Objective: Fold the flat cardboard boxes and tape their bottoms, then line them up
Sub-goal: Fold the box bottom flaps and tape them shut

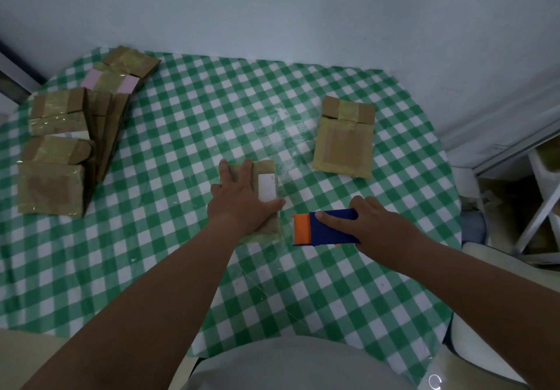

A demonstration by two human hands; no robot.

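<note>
We see a desk (194, 268) draped in a green and white checked cloth, set against a pale wall (303, 11). At the desk's far left edge lies a pile of taped cardboard boxes (60, 153), some flat, some leaning on one another, with glossy tape across their brown faces; one near the top of the pile has pink panels (110, 82). Well apart from them, on the right half of the desk, a single flat cardboard box (344, 144) lies alone, its upper flap crossed by a strip of tape.

Near the middle of the desk, close to us, rests the box in hand (266, 195), lying flat with a white label (266, 188) on its top face. Our left hand (239, 200) rests on this box, fingers straight and spread over its far left part, the thumb reaching along its near right side toward the label; the grip is spread and pressing down, not curled around anything.

Just beside that box, to its right, our right hand (378, 232) holds a blue tape dispenser (330, 227) with an orange end (301, 229) that points toward the box. This grip is closed round the dispenser's body, with one finger stretched forward along its blue top. The orange end lies near the box's right edge; we cannot tell whether they touch.

At the far right, beyond the desk, stands a white frame (542, 208).
</note>
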